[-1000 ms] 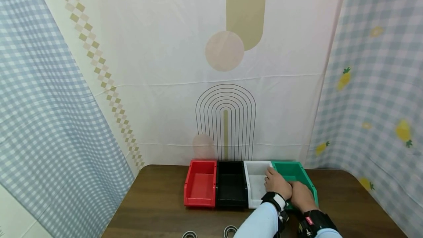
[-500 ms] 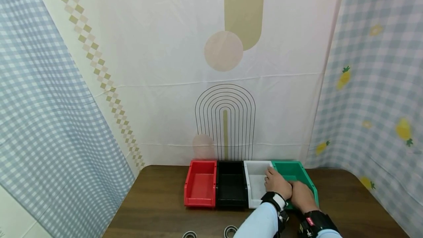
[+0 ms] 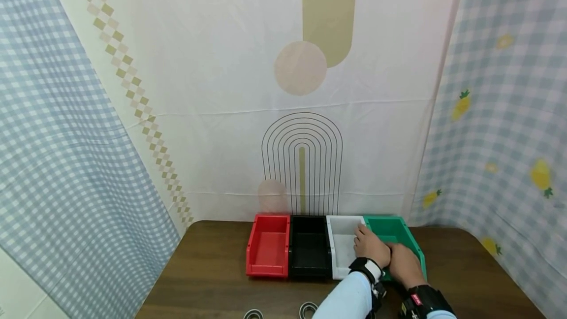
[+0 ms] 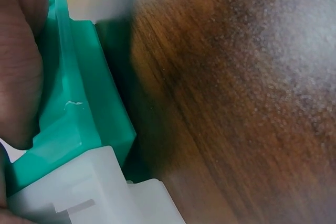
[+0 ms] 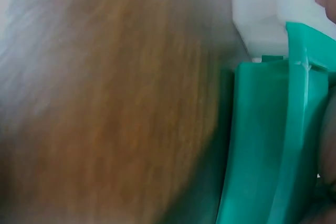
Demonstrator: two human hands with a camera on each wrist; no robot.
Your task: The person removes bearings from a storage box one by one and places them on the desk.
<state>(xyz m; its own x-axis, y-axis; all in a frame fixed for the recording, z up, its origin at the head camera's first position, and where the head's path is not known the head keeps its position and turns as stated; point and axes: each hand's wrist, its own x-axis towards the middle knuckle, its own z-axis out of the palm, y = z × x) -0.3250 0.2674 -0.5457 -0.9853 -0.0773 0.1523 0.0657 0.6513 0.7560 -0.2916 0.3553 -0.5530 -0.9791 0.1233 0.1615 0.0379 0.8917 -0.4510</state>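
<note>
My left hand (image 3: 371, 246) lies over the wall where the white bin (image 3: 341, 272) meets the green bin (image 3: 413, 241). Its fingers bend down into the white bin; the thumb is hidden in the head view. Against it, my right hand (image 3: 406, 264) reaches down into the front of the green bin, its fingertips out of sight. In the left wrist view, the green bin (image 4: 81, 111) and white bin (image 4: 97, 182) meet at their front corners. The right wrist view has the green bin's front lip (image 5: 262, 145) close by, with a fingertip over the white bin (image 5: 254, 3).
A black bin (image 3: 310, 250) and a red bin (image 3: 268, 250) stand left of the white bin in one row. Two metal rings, one ring (image 3: 254, 314) and another ring (image 3: 307, 310), lie near the front of the wooden table (image 3: 208, 270). Cloth curtains (image 3: 221, 151) hang behind.
</note>
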